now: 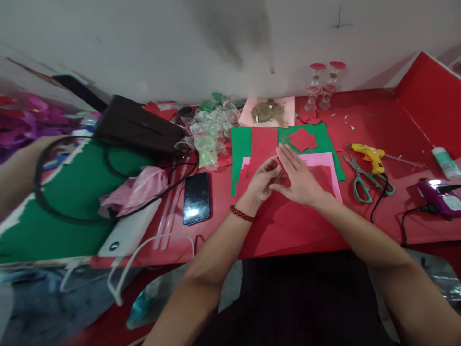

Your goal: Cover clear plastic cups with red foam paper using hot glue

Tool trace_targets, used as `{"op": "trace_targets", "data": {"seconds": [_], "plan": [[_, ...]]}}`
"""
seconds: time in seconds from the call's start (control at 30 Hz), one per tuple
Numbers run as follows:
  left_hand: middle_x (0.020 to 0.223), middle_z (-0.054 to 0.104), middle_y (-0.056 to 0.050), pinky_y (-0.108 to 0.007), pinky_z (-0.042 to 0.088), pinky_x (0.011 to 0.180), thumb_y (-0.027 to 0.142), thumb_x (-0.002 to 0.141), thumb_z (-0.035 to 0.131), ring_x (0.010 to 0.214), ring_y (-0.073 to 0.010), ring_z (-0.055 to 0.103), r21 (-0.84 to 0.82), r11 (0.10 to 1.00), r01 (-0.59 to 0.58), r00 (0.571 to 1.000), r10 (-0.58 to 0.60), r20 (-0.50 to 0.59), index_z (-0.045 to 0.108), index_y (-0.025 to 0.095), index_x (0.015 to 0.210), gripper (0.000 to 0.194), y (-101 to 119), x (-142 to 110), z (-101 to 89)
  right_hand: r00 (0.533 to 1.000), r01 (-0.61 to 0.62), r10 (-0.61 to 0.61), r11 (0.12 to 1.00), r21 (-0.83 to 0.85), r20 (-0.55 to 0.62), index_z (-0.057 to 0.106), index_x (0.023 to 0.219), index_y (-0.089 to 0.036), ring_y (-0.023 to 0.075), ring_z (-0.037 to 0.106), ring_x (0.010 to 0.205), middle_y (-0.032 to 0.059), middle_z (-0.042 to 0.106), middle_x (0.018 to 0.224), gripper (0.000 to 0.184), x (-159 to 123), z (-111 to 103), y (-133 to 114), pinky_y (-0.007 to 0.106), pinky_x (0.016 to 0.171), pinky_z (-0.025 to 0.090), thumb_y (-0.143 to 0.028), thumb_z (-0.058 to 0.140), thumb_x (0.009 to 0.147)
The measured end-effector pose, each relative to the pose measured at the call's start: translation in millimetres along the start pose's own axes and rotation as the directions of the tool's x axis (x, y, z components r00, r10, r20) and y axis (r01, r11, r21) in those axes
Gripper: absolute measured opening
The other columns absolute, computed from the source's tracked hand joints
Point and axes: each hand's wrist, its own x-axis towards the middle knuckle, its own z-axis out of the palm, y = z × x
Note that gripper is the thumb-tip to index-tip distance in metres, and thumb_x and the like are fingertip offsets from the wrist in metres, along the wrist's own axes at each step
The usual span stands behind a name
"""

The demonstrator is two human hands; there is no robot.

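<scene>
Above the red sheets (288,230), my left hand (263,181) is closed with its fingers curled at a small red paper piece (279,162), of which only an edge shows. My right hand (302,182) meets it from the other side, fingers straight and together over the same piece, thumb reaching toward my left fingers. The palms hide most of the piece. Beneath lie a pink sheet (335,175) and a green sheet (331,144). A red strip (264,139) and small red paper squares (303,139) rest on the green sheet.
To the right are scissors (361,185), a yellow glue gun (370,154), a purple power box (441,196) and a white bottle (445,162). Clear plastic cups (212,127), a phone (196,198) and a power bank (126,233) lie left. Another person's arm (21,168) shows far left.
</scene>
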Motion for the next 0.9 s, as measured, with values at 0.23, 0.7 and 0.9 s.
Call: {"op": "trace_targets", "data": {"seconds": [0.23,0.7,0.9], "plan": [[0.071,0.058,0.006,-0.027,0.058,0.074,0.013,0.081,0.088,0.064,-0.0105,0.059,0.036,0.999,0.021,0.999,-0.020,-0.036,0.070,0.023,0.091,0.023,4.1,3.4,-6.0,0.993,-0.017,0.023,0.999,0.045,-0.118,0.022,0.178,-0.027,0.0337,0.021,0.173,0.0117,0.031,0.183,0.096,0.9,-13.3,1.4,0.064,0.138,0.028,-0.035,0.073,0.097],[0.080,0.073,0.006,-0.036,0.063,0.095,0.017,0.075,0.096,0.079,-0.0136,0.075,-0.068,0.998,-0.006,1.000,0.007,0.018,0.074,0.026,0.093,0.030,12.3,0.5,-3.2,0.923,0.018,-0.017,1.000,-0.002,-0.385,0.082,0.115,-0.032,0.0319,0.071,0.119,0.0081,0.082,0.118,0.023,0.9,-22.4,2.3,0.060,0.107,0.057,-0.031,0.062,0.105],[0.069,0.066,0.009,-0.040,0.059,0.108,0.023,0.073,0.099,0.082,-0.0162,0.076,0.021,0.998,-0.057,0.993,0.054,0.104,0.071,0.038,0.132,0.067,19.4,-8.8,7.3,0.920,0.017,0.006,0.998,0.055,-0.392,0.084,0.110,-0.033,0.0298,0.073,0.113,0.0069,0.083,0.116,0.022,2.2,-29.3,7.4,0.057,0.104,0.057,-0.028,0.064,0.104]]}}
